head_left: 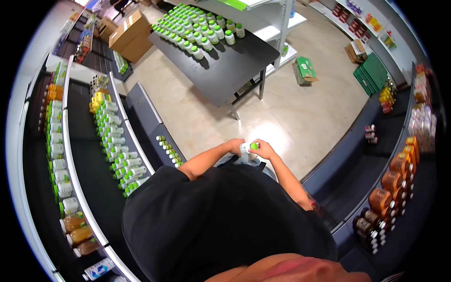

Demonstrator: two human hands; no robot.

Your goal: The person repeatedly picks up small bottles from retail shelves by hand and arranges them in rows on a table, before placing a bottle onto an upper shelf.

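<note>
In front of my body I hold a white bottle with a green cap [244,148], tilted onto its side. My left hand [235,146] is closed around its base end. At the other end, the fingers of my right hand [265,150] are closed on the green cap. Just below the bottle, a pale translucent plastic bag [269,172] shows partly, mostly hidden by my hands and torso. Many matching bottles [206,43] with green caps stand upright in rows on the dark table [221,77] ahead.
Shelves [105,155] on the left carry green-capped bottles and amber drinks [79,235]. Right-hand shelves [347,178] hold brown-labelled bottles [381,200]. Around the floor are a green box [306,69], green crates [370,74] and a large cardboard box [130,36]. The table corner points towards me.
</note>
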